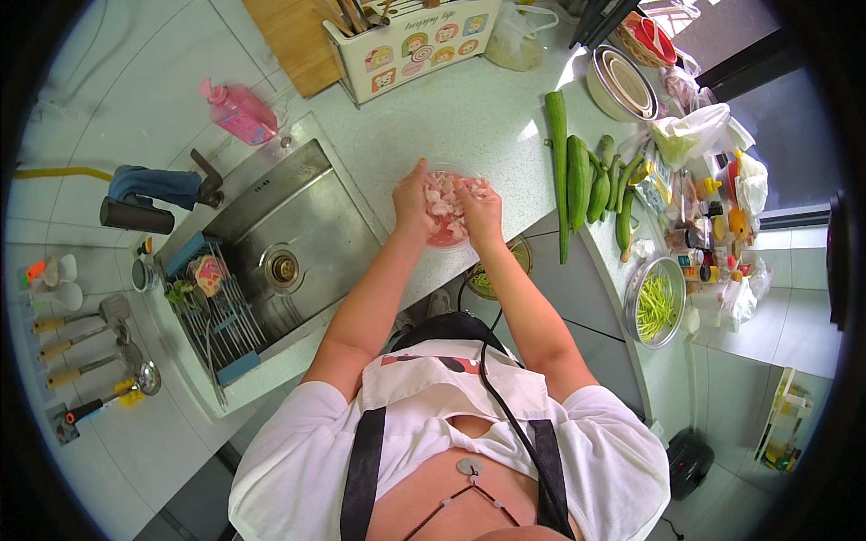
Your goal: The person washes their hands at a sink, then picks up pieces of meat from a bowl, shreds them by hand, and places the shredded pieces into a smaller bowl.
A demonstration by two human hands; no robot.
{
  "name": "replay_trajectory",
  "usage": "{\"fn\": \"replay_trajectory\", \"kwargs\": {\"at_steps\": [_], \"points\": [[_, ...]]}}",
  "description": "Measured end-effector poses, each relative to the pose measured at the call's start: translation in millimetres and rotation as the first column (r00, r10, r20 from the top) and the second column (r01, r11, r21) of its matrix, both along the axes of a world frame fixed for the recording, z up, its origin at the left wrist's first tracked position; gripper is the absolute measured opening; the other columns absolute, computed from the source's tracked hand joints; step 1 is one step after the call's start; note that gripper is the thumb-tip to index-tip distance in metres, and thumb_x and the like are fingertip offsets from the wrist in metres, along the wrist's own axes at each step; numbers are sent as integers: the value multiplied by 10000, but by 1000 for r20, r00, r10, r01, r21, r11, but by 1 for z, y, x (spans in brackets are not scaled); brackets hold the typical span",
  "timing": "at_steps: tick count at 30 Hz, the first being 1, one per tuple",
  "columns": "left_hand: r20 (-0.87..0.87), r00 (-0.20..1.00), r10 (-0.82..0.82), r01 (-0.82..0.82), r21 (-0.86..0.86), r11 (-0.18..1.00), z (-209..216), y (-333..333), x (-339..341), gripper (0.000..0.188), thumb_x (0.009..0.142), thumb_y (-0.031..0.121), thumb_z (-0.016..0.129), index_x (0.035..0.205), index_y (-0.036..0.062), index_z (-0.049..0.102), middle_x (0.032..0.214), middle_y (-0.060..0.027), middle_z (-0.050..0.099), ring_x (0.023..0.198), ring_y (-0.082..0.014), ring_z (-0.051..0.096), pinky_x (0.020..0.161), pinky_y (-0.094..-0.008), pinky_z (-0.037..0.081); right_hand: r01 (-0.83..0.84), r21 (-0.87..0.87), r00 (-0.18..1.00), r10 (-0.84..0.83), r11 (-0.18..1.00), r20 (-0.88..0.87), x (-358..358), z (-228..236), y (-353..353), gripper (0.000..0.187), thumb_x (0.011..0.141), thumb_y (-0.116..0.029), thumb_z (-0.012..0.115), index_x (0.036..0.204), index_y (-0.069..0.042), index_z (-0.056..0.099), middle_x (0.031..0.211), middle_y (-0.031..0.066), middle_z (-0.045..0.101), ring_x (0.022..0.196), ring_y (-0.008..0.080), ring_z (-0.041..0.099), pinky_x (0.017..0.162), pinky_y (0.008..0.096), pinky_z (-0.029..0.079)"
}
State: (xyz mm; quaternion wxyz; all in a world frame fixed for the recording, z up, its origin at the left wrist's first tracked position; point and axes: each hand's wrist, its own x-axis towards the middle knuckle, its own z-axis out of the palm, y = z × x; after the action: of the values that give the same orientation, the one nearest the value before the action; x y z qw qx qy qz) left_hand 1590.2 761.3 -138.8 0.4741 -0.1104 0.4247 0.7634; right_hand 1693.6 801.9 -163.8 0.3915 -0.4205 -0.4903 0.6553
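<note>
A clear round bowl (442,245) of raw, pale pink meat pieces (444,200) stands on the counter in front of me, right of the sink. My left hand (413,203) is at the bowl's left side, its fingers pressed together along the rim; the bowl hides part of its grip. Over the right rim reaches my right hand (481,212), with its fingers curled into the meat. Some pieces show between and beside its fingers.
On the left lie a steel sink (316,207) with a dish rack (212,307) and a pink bottle (239,110). A utensil holder (415,50) stands behind. Rightward are cucumbers (577,180), a bowl of green strips (657,305) and stacked bowls (622,86).
</note>
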Motion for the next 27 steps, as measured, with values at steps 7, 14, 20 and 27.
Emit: {"fn": "replay_trajectory", "kwargs": {"at_steps": [7,14,20,27], "points": [[-41,997,66,-67,-33,997,14,-2,3,247,815,223,612,659,106,459,570,-5,451,467,-115,445,417,-275,394,-66,143,988,44,988,150,-3,30,-5,110,801,-110,625,809,-8,585,732,3,566,660,70,480,594,226,406],[-130,987,97,-107,-72,992,18,4,6,246,812,202,619,661,98,455,549,-2,450,448,-108,429,411,-267,379,-81,263,976,22,961,218,-4,30,-6,151,805,-141,627,825,2,584,732,18,584,650,86,496,600,243,420],[-225,973,43,-57,-56,997,9,1,2,263,826,203,604,642,92,452,538,-9,444,444,-109,432,404,-253,364,-162,476,924,-35,865,380,-5,34,-8,159,798,-157,627,834,-8,585,693,62,598,629,102,524,595,259,432],[-156,987,-23,28,27,999,5,-10,-3,335,841,321,576,633,80,469,570,-41,495,501,-129,485,470,-255,434,-161,427,934,-3,890,357,-4,58,-7,171,769,-189,622,826,-32,587,715,95,619,633,196,588,606,304,467]]}}
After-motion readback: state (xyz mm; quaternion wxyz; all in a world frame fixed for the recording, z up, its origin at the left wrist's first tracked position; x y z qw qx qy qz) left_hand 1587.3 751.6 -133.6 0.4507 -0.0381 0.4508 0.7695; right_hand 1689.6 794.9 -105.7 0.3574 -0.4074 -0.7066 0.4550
